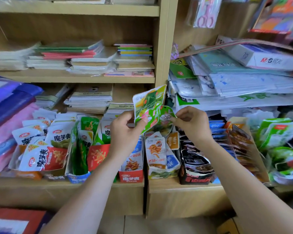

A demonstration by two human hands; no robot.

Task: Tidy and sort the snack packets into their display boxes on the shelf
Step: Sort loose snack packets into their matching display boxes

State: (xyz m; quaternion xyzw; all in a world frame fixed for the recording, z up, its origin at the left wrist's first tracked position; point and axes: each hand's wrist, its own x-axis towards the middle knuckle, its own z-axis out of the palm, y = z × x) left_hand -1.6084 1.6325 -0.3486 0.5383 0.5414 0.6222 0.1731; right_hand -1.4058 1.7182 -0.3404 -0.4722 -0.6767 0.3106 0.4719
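Forearms (85, 191) aim at twelve o'clock; left hand (125, 132) and right hand (193, 122), grips pinching green snack packets (150, 105), seemingly square them for boxing.

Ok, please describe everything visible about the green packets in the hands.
The green packets look like glossy, crinkled plastic film, printed with leafy greens, yellow and pink patches and a cartoon face. At least two overlap, tilted, held up above the display boxes. The left hand pinches their left edge; the right hand pinches the right edge.
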